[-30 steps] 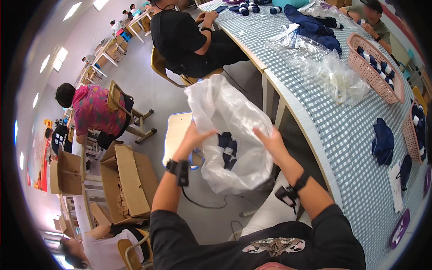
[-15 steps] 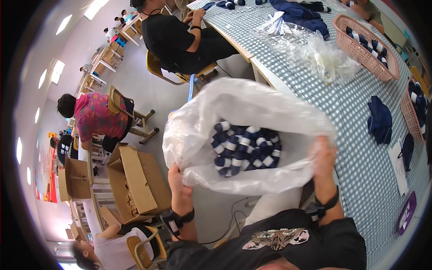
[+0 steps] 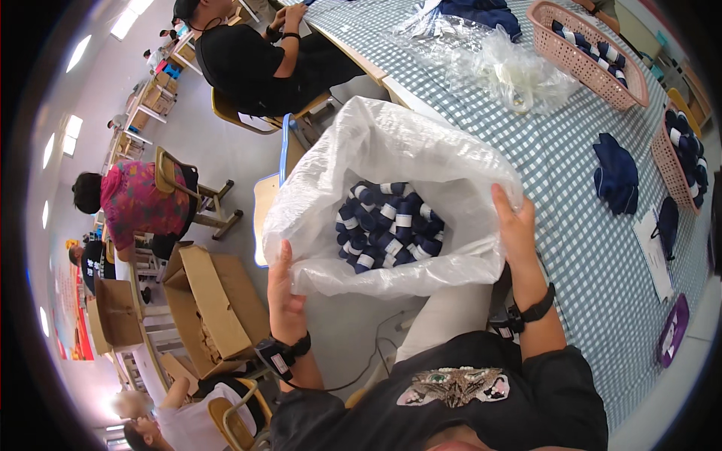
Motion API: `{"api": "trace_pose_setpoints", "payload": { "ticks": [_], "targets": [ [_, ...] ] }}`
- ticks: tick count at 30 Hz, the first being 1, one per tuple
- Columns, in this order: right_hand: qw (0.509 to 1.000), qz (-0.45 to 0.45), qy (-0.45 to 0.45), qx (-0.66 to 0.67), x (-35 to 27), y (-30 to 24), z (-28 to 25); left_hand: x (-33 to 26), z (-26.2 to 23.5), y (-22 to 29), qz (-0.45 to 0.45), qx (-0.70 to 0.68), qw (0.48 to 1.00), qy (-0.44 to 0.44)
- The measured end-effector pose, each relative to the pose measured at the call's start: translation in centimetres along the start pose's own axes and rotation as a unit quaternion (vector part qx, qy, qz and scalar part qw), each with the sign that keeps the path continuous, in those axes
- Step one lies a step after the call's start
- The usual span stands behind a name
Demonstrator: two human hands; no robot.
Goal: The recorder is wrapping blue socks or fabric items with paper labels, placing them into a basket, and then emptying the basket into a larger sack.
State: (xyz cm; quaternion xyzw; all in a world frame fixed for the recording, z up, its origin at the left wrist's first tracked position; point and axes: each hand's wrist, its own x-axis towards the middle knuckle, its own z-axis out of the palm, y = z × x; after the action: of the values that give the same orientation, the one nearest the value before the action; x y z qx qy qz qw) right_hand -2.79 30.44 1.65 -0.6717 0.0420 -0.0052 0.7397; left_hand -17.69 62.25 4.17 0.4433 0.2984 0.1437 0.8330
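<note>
Both my hands hold a large translucent plastic bag [image 3: 406,131] by its rim, its mouth spread wide and facing up. My left hand [image 3: 284,289] grips the near left edge, thumb pointing up. At the right edge, my right hand [image 3: 517,229] has the plastic between thumb and fingers; some fingers of each hand are hidden. Inside the bag lies a heap of small navy fabric rolls [image 3: 389,225] with white bands. The bag is above my lap, left of a table [image 3: 560,218] with a checked cloth.
On the table are crumpled clear plastic bags [image 3: 519,75], a pink basket [image 3: 583,84] of navy rolls, a second pink basket [image 3: 669,169], navy cloth [image 3: 617,177] and a purple item [image 3: 674,331]. Left are an open cardboard box [image 3: 218,301] and a blue-edged chair [image 3: 267,207]. A person in black [image 3: 241,60] sits ahead.
The bag and my hands have shifted slightly left and up in view. The rolls inside have tumbled into a different arrangement. My right hand, blurred before, is now sharp.
</note>
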Motion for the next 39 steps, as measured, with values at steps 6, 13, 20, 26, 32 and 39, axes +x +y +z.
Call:
{"api": "trace_pose_setpoints", "payload": {
  "ticks": [6, 13, 20, 26, 32, 39],
  "targets": [
    [0.992, 0.043, -0.089, 0.083, -0.1, 0.0, 1.4, -0.4, -1.2, -0.3, 0.011, 0.022, 0.999, 0.030],
    [0.993, -0.007, -0.116, 0.001, 0.2, 0.5, 0.2, 0.4, 0.0, -2.0, -0.009, 0.014, 1.000, 0.015],
    [0.993, -0.046, -0.104, -0.011, 1.0, 3.1, -0.2, 0.3, 1.2, -3.8, 0.002, 0.025, 0.999, 0.027],
    [0.993, -0.033, -0.105, -0.036, 1.4, 3.6, 0.3, 0.8, 2.4, -5.4, 0.008, 0.055, 0.997, 0.049],
    [0.994, -0.003, -0.107, -0.019, 1.5, 2.9, -0.1, 4.4, 5.6, -6.9, -0.061, 0.134, 0.988, 0.035],
    [0.912, 0.019, -0.296, -0.282, 0.5, 1.3, 6.9, 6.3, 6.1, -11.2, -0.093, 0.140, 0.979, 0.113]
  ]
}}
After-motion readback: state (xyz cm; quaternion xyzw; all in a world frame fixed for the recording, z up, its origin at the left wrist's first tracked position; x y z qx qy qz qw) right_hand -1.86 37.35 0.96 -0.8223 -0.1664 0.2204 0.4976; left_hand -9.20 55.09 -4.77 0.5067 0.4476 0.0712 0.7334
